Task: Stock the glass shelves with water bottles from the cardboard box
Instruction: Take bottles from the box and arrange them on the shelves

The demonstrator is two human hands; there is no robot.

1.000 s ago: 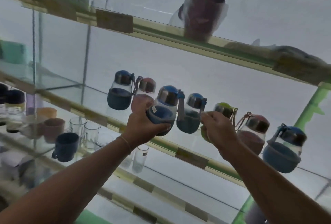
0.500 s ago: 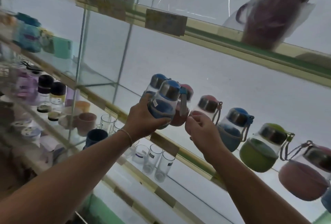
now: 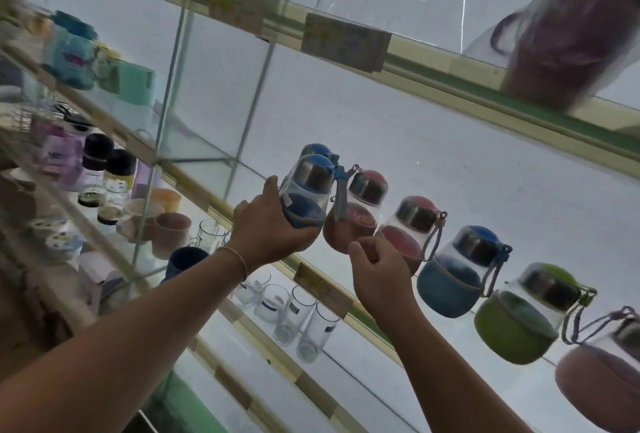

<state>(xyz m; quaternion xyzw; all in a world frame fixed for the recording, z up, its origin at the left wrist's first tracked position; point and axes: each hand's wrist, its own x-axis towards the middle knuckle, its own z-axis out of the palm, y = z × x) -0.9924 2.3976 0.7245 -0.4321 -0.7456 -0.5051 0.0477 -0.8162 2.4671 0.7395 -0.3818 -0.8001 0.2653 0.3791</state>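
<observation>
Left hand [image 3: 266, 228] fingers wrap blue water bottle [image 3: 306, 202], setting it at row's 9 o'clock end; right hand [image 3: 379, 275] loosely curled, holding nothing, steadying neighbour.

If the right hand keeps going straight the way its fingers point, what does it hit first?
Most likely the pink-sleeved bottle directly ahead of the right hand; its curled fingers sit just short of the bottle's lower body. Depth is unclear, so they may already touch it.
</observation>
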